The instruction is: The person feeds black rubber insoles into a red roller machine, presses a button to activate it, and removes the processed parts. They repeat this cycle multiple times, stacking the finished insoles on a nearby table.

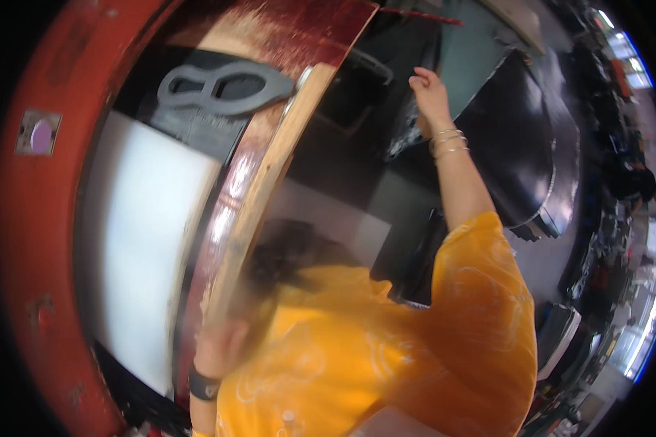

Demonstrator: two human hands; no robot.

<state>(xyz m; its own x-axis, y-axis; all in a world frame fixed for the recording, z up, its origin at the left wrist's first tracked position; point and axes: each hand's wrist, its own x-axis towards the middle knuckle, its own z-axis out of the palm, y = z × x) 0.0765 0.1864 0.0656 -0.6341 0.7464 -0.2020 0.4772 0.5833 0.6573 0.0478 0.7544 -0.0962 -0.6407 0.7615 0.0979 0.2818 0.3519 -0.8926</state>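
Observation:
My left hand, with a black band on its wrist, is low at the left, beside the wooden edge strip of a worn red surface. Motion smears its fingers, so their grip does not show. My right arm stretches away from me, with thin bracelets on the wrist. The fingers of my right hand are curled in, and whatever they may hold cannot be made out. Dark glossy sheeting hangs just beside that hand. A grey flat piece with two large openings lies at the far left.
A white board lies inside an orange-red machine frame bearing a purple button. Large black glossy sheets are to the right of my right arm. A thin red bar is at the top. Cluttered shelving lines the far right.

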